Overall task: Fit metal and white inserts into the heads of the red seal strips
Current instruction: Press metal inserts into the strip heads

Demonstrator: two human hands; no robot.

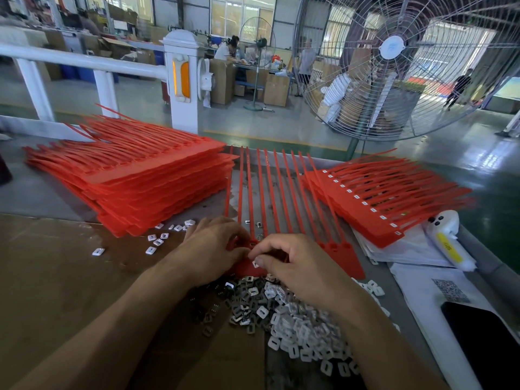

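Note:
A comb of joined red seal strips (277, 192) lies in front of me, tails pointing away, heads toward me. My left hand (213, 249) rests on the heads at the comb's left end, fingers curled down onto the red plastic. My right hand (292, 263) pinches a small white insert (255, 264) between thumb and forefinger, right over a head. Below my hands lies a heap of metal inserts (242, 302) and a heap of white inserts (304, 333). Several white inserts (157, 240) are scattered to the left.
A tall stack of red strip combs (135, 175) stands at the left. Another stack with white inserts fitted (385, 198) lies at the right, on white bags. A white bottle with a yellow label (450, 243), papers and a dark phone (489, 347) are at the right. A big fan (394, 66) stands behind.

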